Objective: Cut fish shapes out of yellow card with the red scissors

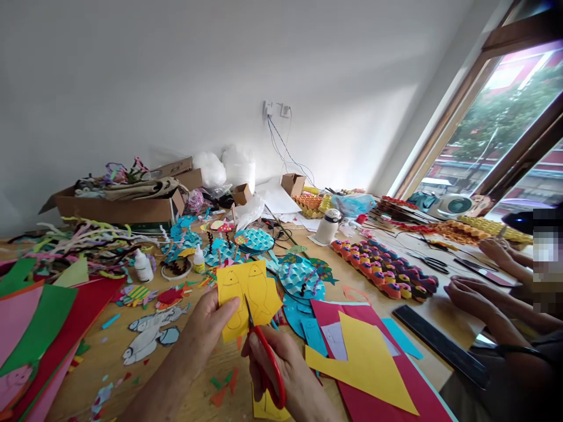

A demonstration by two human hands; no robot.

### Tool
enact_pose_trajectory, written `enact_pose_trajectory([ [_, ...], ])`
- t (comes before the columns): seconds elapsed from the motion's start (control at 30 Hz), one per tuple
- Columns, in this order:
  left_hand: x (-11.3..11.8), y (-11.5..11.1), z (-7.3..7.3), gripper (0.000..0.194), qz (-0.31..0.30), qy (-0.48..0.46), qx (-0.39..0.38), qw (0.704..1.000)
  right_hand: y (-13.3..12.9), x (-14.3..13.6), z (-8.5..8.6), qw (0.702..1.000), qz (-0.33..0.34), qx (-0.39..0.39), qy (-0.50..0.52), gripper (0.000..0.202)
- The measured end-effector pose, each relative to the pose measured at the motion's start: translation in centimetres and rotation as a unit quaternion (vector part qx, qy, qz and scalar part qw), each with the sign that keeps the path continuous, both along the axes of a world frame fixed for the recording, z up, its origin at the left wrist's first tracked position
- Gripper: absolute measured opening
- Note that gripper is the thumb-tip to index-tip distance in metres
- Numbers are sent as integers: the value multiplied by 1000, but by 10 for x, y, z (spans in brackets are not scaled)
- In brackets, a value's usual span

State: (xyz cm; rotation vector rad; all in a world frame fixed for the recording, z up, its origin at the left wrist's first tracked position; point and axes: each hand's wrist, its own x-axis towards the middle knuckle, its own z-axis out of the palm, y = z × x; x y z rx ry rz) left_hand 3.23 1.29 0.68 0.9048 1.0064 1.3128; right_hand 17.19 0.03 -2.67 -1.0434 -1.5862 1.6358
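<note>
Left hand [212, 319] pinches yellow paper [255, 287], fingers hidden behind. Right hand [289, 353] grips red scissors [275, 368], partly covering a near yellow scrap [263, 408].

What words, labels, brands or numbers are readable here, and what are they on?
None can be read.
White bottle at left: any print is too small to read.
Smaller bottle with the yellow band: too small and blurred.
Yellow paper in the left hand: drawn fish outlines, no readable writing.
</note>
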Motion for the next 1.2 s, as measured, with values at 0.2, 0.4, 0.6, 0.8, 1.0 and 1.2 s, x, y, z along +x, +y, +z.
enact_pose_trajectory([
  [0.2, -1, -2, -2, 43, -41, -33, -15, 999, -3, 0, -1, 1000, -6, -5, 29, 50],
  [0.4, -1, -1, -6, 37, -8, -33, -22, 999, -1, -2, -7, 998, 1, 0, 55, 51],
  [0.6, 0, 0, -10, 32, -43, -31, -38, 998, 1, -3, -14, 997, -7, -3, 82, 49],
  [0.8, 0, -1, -10, 31, -16, -31, -63, 997, 1, -6, -11, 997, -17, -7, 80, 55],
  [1.0, 0, 1, -11, 35, -15, -29, -65, 997, 1, -8, -14, 999, -15, -14, 49, 62],
  [1.2, 0, 0, -13, 33, -27, -45, -44, 998, -2, -10, -20, 997, -33, -13, 66, 59],
])
